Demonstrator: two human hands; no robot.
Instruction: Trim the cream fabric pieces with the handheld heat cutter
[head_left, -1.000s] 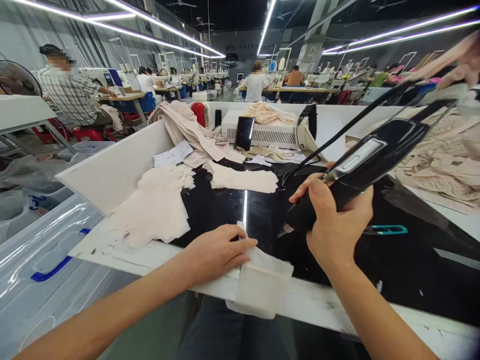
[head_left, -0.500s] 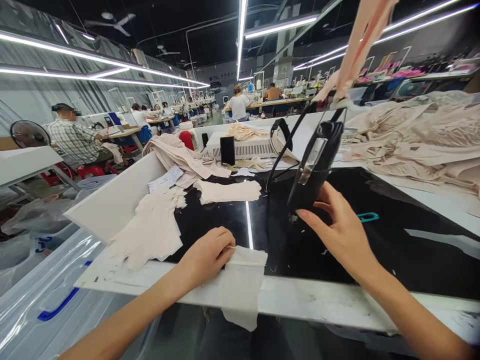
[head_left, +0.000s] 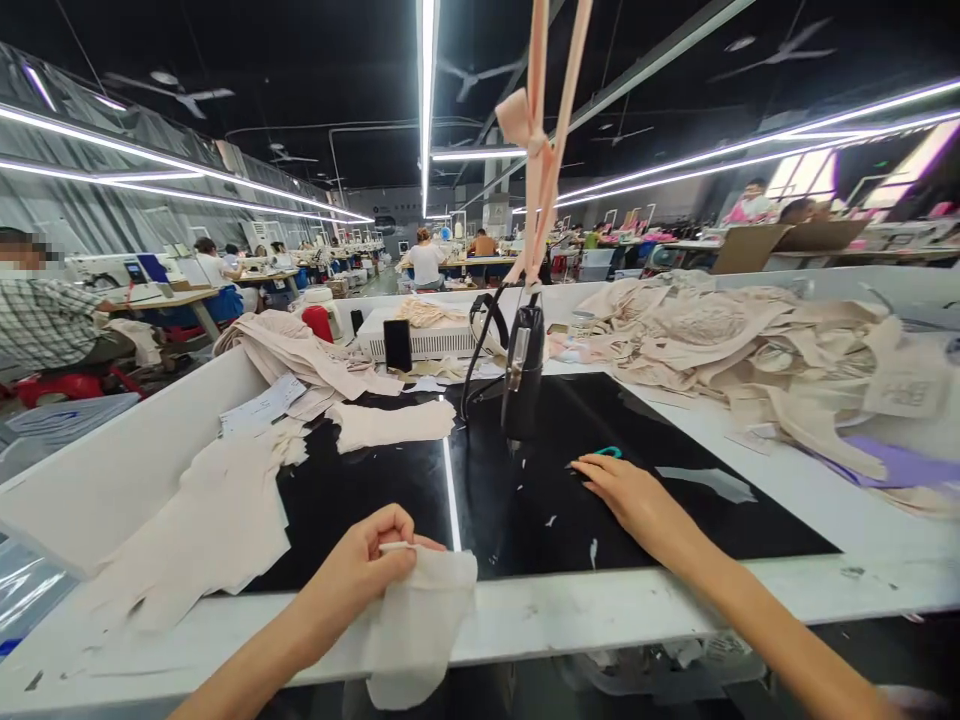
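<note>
My left hand (head_left: 360, 575) is closed in a pinch on the top edge of a small cream fabric piece (head_left: 416, 625) that droops over the table's white front edge. My right hand (head_left: 626, 495) lies flat and open on the black table mat (head_left: 525, 500), fingertips beside small teal snips (head_left: 607, 452). A black hand-held tool (head_left: 523, 375) hangs upright just above the mat from a pink strap (head_left: 544, 140), free of both hands, its black cable (head_left: 480, 345) looping to the left.
Cut cream pieces (head_left: 217, 520) lie stacked at the left and a folded one (head_left: 390, 423) sits behind. A big heap of beige garments (head_left: 750, 345) fills the right. A white box (head_left: 435, 340) and a dark phone (head_left: 397, 345) stand at the back. Other workers sit at distant tables.
My right hand let go of the black tool and dropped flat onto the mat; the tool swung upright on its strap. My left hand pulled the fabric piece closer and pinched its edge.
</note>
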